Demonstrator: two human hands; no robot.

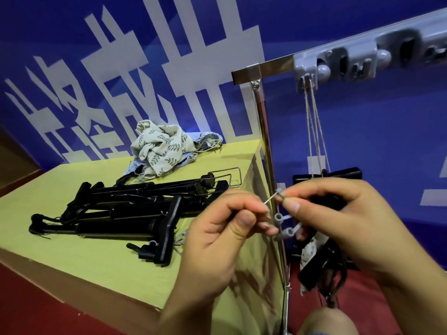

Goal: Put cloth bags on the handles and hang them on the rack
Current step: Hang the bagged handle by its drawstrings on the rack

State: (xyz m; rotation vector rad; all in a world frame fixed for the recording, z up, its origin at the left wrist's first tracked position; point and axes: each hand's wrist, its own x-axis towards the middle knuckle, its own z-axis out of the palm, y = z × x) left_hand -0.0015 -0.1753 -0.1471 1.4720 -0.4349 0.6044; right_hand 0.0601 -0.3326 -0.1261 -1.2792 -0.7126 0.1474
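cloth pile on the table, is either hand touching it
No, both the left hand and right hand are near the rack pole, apart from the cloth pile.

Single head-worn view: wide-angle, tilted, looking forward and down; both hands close at lower right, table [72, 250] lower left.
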